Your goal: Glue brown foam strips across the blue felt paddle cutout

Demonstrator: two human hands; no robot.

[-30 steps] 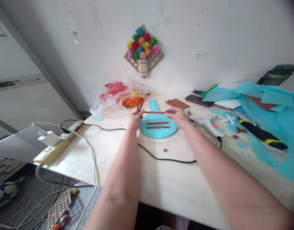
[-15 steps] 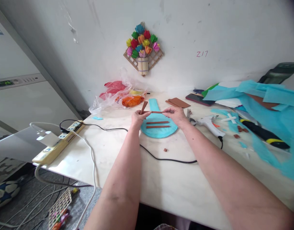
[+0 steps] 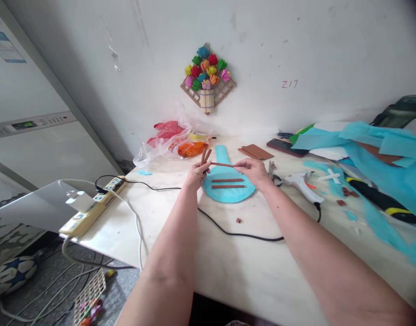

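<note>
Brown is the colour of the piece stretched between my two hands: the brown strip (image 3: 223, 165) hangs nearly level in the air, just above the blue felt cutout (image 3: 228, 192). My left hand (image 3: 195, 173) has its fingers curled shut on the strip's left end. The same grip clamps a few spare strips (image 3: 205, 156) that stick up, tilted, out of the fist. My right hand (image 3: 254, 172) pinches the right end between thumb and forefinger, with the other fingers loosely folded.

The cutout lies flat on the pale table (image 3: 248, 267), rounded at the near end with a narrow neck towards the wall. Two glued strips (image 3: 227, 183) lie across its round part, parallel to each other. A glue gun (image 3: 301, 184) rests just right of my right hand, and its black cord (image 3: 238, 234) runs across the table between my forearms. A small brown scrap (image 3: 239, 220) lies near the cord. Loose blue fabric (image 3: 394, 172) is heaped at the right edge.
</note>
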